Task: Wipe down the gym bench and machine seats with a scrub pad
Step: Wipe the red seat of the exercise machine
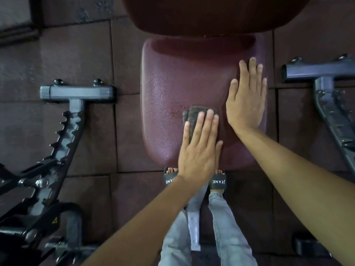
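A dark red padded machine seat (172, 89) fills the middle of the head view, its surface shiny. A brown-grey scrub pad (194, 114) lies on the seat's near half. My left hand (199, 148) presses flat on the pad with straight fingers, covering most of it. My right hand (247, 98) rests flat on the seat's right side, fingers straight and spread, holding nothing. The red backrest (211, 14) rises at the top of the frame.
A black metal frame leg with a toothed adjuster (67, 131) stands on the left, another frame leg (326, 89) on the right. Dark rubber floor tiles (57, 54) surround the seat. My feet in black slides (218, 181) stand at the seat's near edge.
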Available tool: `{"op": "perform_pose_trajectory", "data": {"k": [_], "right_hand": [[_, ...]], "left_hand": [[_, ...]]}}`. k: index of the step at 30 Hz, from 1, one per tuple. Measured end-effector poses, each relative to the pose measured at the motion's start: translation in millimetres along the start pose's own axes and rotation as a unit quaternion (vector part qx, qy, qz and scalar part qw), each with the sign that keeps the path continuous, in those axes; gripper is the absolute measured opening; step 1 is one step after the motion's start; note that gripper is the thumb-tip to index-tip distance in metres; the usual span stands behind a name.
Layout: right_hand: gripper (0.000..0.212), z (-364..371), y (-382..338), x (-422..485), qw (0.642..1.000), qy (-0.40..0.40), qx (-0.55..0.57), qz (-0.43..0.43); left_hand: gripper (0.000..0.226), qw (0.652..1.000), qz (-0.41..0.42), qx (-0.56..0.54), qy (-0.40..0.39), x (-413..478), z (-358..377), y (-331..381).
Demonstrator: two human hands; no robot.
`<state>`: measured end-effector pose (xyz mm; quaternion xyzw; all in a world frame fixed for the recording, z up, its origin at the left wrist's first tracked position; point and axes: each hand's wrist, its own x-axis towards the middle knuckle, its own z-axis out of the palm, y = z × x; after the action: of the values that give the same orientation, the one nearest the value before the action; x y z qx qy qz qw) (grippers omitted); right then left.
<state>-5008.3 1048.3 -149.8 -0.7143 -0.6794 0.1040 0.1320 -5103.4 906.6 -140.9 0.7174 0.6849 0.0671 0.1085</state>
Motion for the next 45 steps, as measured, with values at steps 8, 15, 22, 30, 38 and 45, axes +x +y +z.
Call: {"op": "perform_pose_trajectory", "data": {"k": [8,15,22,30,38,45], "right_hand": [[0.050,-6.9,1.1,2.4,0.998,-0.041,0.037,-0.006],[0.052,-15.3,6.4,5.6,0.993,-0.094,0.072,-0.017],[0.039,-43.2,-8.7,-20.7,0.967,-0.094,0.236,0.015],[0.051,-14.2,-74.9,-123.9,0.993,-0.098,0.043,-0.045],[0.053,2.2,-47.8,-100.4,0.981,-0.088,-0.055,-0.162],[0.049,0.3,-37.6,-88.3,0.973,-0.081,-0.030,-0.216]], "left_hand": [[0.060,0.997,-0.072,-0.003,0.014,99.0,-25.6,-86.1],[0.059,0.987,-0.150,-0.018,0.047,45.6,-6.4,-14.5],[0.056,0.984,-0.137,-0.108,0.033,24.1,-10.7,15.5],[0.057,0.962,-0.229,-0.135,0.066,9.9,-13.5,-91.3],[0.057,0.970,-0.212,-0.110,0.052,7.2,-8.8,-91.4],[0.056,0.967,-0.224,-0.113,0.048,7.2,-9.5,-90.6]]}}
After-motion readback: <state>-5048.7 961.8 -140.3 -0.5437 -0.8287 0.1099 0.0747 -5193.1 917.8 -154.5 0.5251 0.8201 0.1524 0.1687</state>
